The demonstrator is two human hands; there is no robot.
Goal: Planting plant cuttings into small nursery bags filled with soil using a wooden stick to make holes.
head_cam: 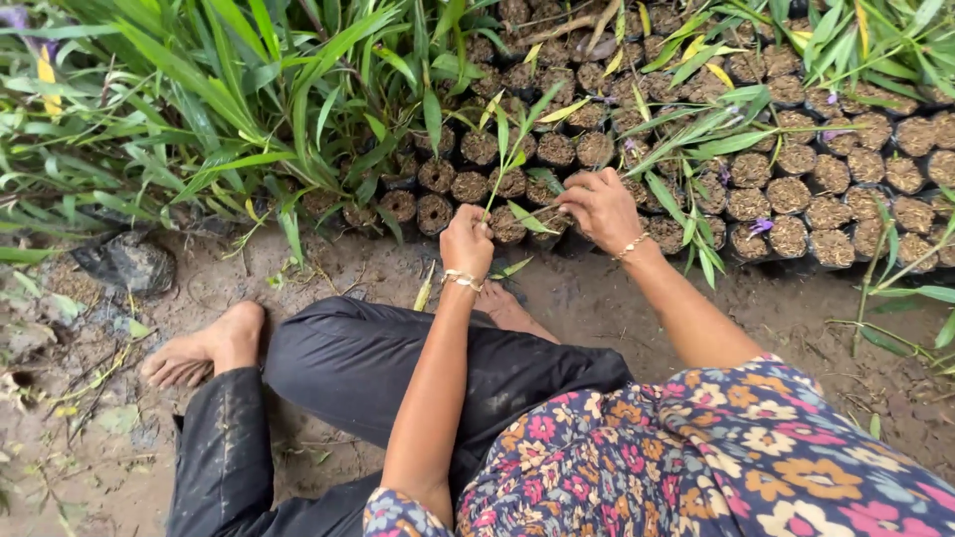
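Pinching a thin seedling (509,164) with left hand (467,242) and right hand (600,207), reaching over soil-filled black nursery bags (796,194).

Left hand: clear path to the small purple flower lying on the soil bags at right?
Probably not directly: the left hand would have to cross the right hand and long green leaves to reach the small purple flower.

Muddy bare ground (696,308) under daylight, leafy green plants (199,109) along its edge.
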